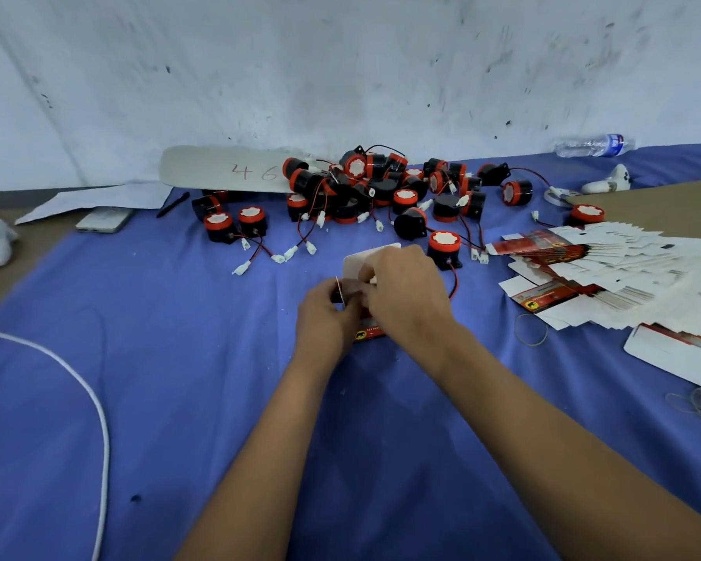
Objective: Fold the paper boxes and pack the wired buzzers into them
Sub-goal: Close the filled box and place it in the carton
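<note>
My left hand and my right hand both grip a small red and white paper box at the middle of the blue cloth. Its white lid flap stands open behind my fingers. A dark buzzer sits partly inside, mostly hidden by my hands. A red and black wire runs out to the right of the box. One black and red buzzer stands just behind my right hand. A pile of several wired buzzers lies further back.
Flat unfolded boxes are fanned out at the right, with rubber bands beside them. A white cable curves at the left. A pen, a phone, a marked board and a water bottle lie at the back.
</note>
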### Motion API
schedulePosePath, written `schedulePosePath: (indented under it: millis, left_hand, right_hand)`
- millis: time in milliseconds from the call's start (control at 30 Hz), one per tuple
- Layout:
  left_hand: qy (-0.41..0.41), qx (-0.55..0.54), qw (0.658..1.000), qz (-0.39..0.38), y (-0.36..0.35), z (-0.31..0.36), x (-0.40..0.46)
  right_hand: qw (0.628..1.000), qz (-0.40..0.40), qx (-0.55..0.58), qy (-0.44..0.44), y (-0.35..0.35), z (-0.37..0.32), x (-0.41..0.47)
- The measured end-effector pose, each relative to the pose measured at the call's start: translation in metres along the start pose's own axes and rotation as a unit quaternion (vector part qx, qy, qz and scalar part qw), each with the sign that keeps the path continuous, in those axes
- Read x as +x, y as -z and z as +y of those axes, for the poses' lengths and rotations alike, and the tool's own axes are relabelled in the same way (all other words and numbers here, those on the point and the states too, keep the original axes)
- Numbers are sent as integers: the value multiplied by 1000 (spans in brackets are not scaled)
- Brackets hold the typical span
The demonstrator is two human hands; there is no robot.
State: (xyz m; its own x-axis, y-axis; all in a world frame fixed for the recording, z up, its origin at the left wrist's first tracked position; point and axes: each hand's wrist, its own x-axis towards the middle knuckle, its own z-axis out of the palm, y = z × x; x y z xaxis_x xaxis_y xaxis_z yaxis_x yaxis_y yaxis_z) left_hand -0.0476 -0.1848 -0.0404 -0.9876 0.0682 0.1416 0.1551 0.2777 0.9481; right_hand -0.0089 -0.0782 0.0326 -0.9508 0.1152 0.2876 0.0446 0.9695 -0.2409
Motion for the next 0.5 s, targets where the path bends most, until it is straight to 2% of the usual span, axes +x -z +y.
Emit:
schedulePosePath:
  millis: [267,500]
  left_hand:
    - [-22,19,1000,-1,3,0,0]
    - [-17,35,999,-6,2,1,0]
  right_hand:
    - [997,19,-77,10,-15,-3,-1]
    - [999,31,-38,-6,-19,-16,0]
